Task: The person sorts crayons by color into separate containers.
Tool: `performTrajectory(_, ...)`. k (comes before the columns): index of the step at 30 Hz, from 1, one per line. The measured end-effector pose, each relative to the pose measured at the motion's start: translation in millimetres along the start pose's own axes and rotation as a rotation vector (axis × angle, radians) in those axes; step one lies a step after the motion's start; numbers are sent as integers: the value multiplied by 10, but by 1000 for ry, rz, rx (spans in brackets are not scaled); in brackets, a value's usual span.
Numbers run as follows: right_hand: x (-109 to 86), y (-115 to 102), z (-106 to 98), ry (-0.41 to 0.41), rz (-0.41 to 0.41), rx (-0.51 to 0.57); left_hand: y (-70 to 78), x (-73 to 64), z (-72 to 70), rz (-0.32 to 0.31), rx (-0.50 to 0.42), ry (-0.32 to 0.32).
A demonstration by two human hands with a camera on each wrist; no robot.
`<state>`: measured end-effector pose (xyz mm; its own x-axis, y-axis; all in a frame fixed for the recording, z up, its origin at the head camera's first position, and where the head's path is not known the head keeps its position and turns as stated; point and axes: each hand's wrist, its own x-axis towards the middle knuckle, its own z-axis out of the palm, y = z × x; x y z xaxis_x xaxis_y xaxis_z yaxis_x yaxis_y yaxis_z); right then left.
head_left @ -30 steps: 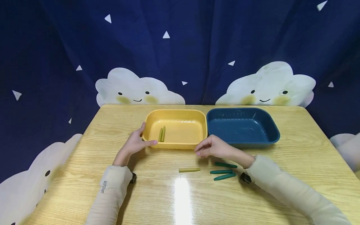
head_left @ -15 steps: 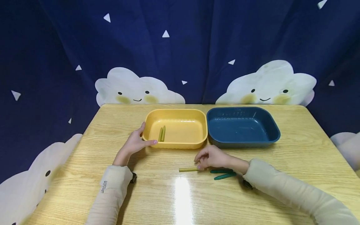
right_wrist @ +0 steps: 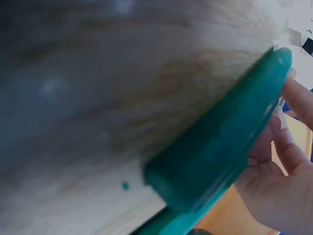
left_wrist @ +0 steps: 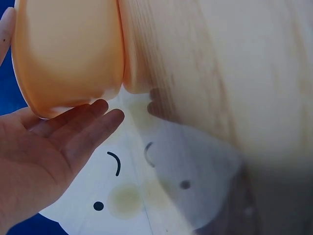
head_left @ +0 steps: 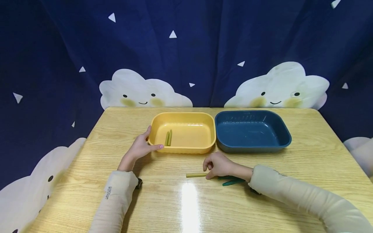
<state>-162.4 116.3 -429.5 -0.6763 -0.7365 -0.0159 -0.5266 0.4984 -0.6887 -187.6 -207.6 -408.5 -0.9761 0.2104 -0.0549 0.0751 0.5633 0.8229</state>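
A yellow crayon (head_left: 196,175) lies flat on the table, its right end hidden at the thumb of my right hand (head_left: 222,165). That hand's fingers bend loosely, with a gap between index finger and thumb. In the right wrist view a green crayon (right_wrist: 220,132) lies close before the hand, overlapping another. My left hand (head_left: 140,148) rests at the left corner of the yellow tray (head_left: 186,150), thumb along the near rim, fingers against the left side. The left wrist view shows these fingers fairly straight. Two yellow crayons (head_left: 168,138) sit inside that tray.
A dark blue tray (head_left: 253,149) stands beside the yellow one, on its right. Green crayons (head_left: 233,182) lie partly covered by my right hand and wrist. Behind the wooden table (head_left: 145,207) hangs a dark blue curtain (head_left: 201,58) with clouds.
My right hand has come down toward me from the yellow tray's near edge to the right end of the loose yellow crayon, covering some green crayons. The left hand keeps its place.
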Motion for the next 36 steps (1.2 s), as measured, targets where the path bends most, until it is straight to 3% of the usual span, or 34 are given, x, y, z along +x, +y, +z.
performTrajectory(5, 5, -13, -5, 4, 8, 5, -2, 3, 0, 6, 4, 2)
performTrajectory(12, 13, -38, -97, 7, 15, 168, 32, -20, -6, 11, -10, 2)
performTrajectory(17, 52, -85, -205, 34, -13, 219, 34, -22, -7, 10, -18, 2)
performTrajectory(28, 150, -256, -492, -5, -6, 434, 5, -3, 2, 4, -8, 6)
performTrajectory(36, 330, -346, -714, 29, 103, 564, 1, -3, -5, 17, -8, 6)
